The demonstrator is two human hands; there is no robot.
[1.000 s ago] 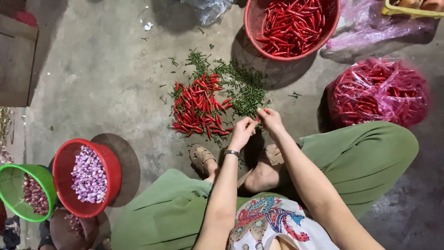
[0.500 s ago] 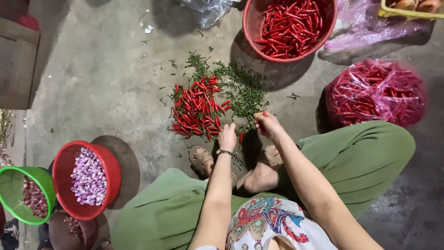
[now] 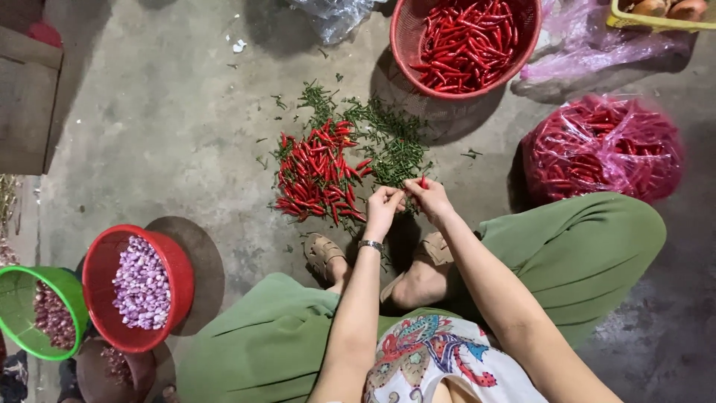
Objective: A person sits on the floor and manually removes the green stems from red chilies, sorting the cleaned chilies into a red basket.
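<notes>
A heap of red chillies [image 3: 317, 173] lies on the concrete floor, with a scatter of green stems [image 3: 391, 145] to its right. My left hand [image 3: 383, 207] and my right hand [image 3: 426, 195] meet just below the stems. Between their fingertips they pinch one red chilli [image 3: 422, 181]. A watch sits on my left wrist. I squat in green trousers, sandalled feet under my arms.
A red basket of chillies [image 3: 464, 41] stands at the top. A pink plastic bag of chillies [image 3: 603, 145] lies at the right. At the left stand a red basket of peeled shallots [image 3: 138, 287] and a green basket [image 3: 33, 310]. A wooden box [image 3: 26, 112] is far left.
My left hand reached down to the chilli heap half a second ago and has come back up to meet my right hand over a chilli.
</notes>
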